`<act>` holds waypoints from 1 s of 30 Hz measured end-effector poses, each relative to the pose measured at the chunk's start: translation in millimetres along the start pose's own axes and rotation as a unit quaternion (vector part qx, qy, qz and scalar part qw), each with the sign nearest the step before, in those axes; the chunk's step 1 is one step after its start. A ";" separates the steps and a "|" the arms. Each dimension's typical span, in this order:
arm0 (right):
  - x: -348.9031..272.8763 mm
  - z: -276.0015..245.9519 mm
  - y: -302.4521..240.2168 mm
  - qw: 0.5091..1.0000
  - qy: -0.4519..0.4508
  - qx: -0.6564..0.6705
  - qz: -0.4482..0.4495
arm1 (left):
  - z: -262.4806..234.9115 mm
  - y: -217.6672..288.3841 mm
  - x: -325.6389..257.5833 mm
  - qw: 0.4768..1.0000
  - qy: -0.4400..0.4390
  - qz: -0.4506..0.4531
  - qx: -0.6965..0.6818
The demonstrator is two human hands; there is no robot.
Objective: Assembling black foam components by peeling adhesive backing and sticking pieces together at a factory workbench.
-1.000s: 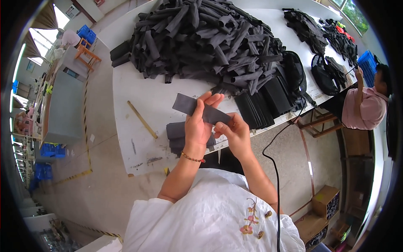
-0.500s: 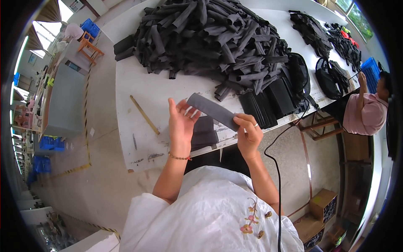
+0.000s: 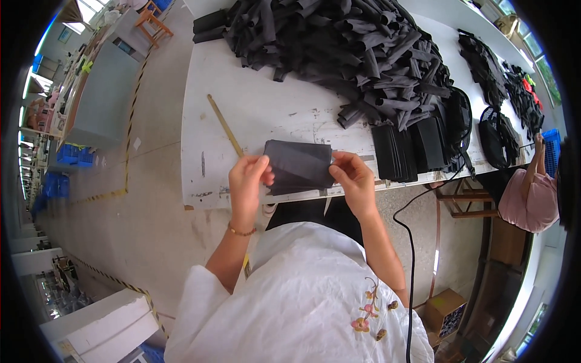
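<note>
I hold a flat dark grey fabric piece (image 3: 298,163) between both hands at the near edge of the white table (image 3: 260,109). My left hand (image 3: 247,181) pinches its left end, and my right hand (image 3: 352,176) grips its right end. Under it a small stack of similar dark pieces lies on the table edge. A large heap of black rolled fabric strips (image 3: 345,48) fills the far part of the table.
Flat black pieces (image 3: 407,148) are stacked to the right of my hands. A wooden stick (image 3: 225,126) lies on the table at left. A black cable (image 3: 411,242) hangs off the edge. Another person in pink (image 3: 532,193) works at far right.
The piece was held up and stretched in one hand half a second ago. Now both hands hold it low over the stack at the table edge.
</note>
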State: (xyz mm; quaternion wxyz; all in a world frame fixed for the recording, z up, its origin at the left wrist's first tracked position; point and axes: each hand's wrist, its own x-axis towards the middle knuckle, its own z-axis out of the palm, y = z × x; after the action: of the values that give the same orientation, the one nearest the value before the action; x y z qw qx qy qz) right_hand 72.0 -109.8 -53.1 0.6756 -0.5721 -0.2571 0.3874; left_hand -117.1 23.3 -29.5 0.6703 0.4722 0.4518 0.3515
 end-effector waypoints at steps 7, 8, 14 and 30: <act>5.1 -5.4 14.7 0.880 0.148 -0.423 -0.156 | -37.0 -46.5 27.3 0.949 0.098 0.177 0.244; 10.7 -23.1 20.1 0.830 0.196 -0.484 -0.198 | -35.6 -39.1 43.0 0.947 0.121 0.204 0.216; 36.7 -83.7 42.6 0.647 0.279 -0.697 -0.134 | -6.0 22.8 196.0 0.947 0.059 0.259 0.179; 38.1 -68.5 74.2 0.569 0.146 -0.806 -0.078 | 111.5 75.4 376.8 0.863 0.212 0.284 0.359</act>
State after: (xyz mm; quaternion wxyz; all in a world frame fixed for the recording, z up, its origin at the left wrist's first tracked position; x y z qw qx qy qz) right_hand 130.8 -114.7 -143.5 -0.0090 -0.9061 -0.4045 -0.1234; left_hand 113.9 349.6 -44.7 0.2135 0.7018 0.5244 0.4323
